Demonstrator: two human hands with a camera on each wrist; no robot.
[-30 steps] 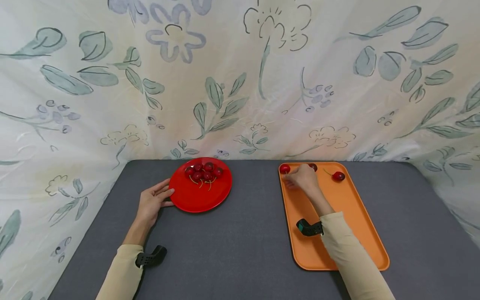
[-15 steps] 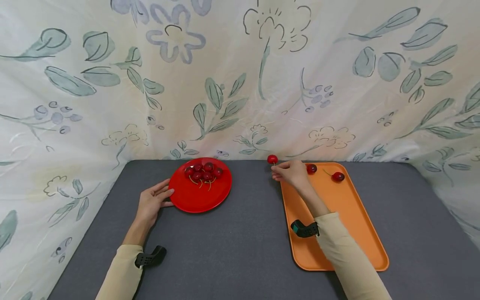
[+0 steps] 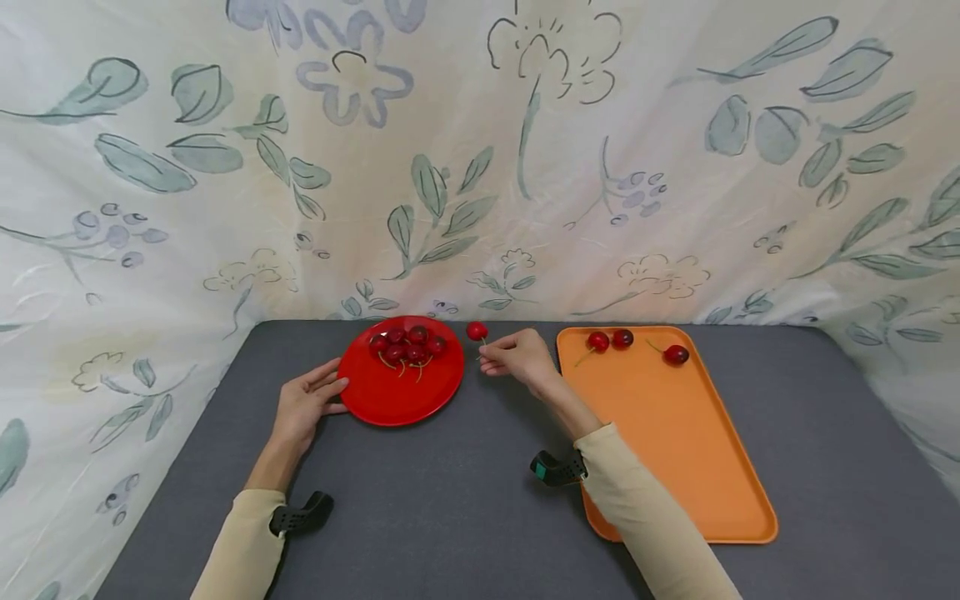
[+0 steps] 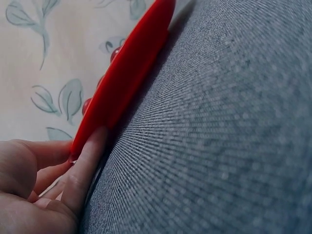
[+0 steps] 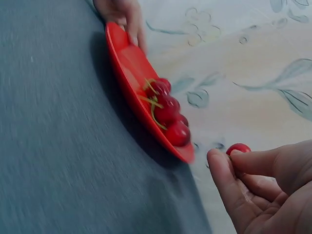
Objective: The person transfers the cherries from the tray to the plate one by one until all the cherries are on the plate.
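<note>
My right hand [image 3: 519, 358] pinches a red cherry [image 3: 477, 331] by its stem, in the air just right of the red plate [image 3: 397, 404]. In the right wrist view this cherry [image 5: 239, 148] shows partly behind the thumb and fingertips. My left hand [image 3: 302, 404] holds the plate's left rim; in the left wrist view one finger lies against the plate's underside [image 4: 122, 83] and others meet its edge. Several dark red cherries [image 3: 408, 343] with stems sit bunched toward the plate's far side.
An orange tray [image 3: 675, 458] lies on the right of the grey table [image 3: 450, 517]. Along its far end are three cherries: one at the left [image 3: 597, 342], a darker cherry [image 3: 622, 338] beside it, and a third cherry [image 3: 676, 355]. A floral cloth [image 3: 480, 167] hangs behind.
My right hand has lifted the cherry off the tray and carried it left across the table, close to the plate. The left hand and plate have stayed in place.
</note>
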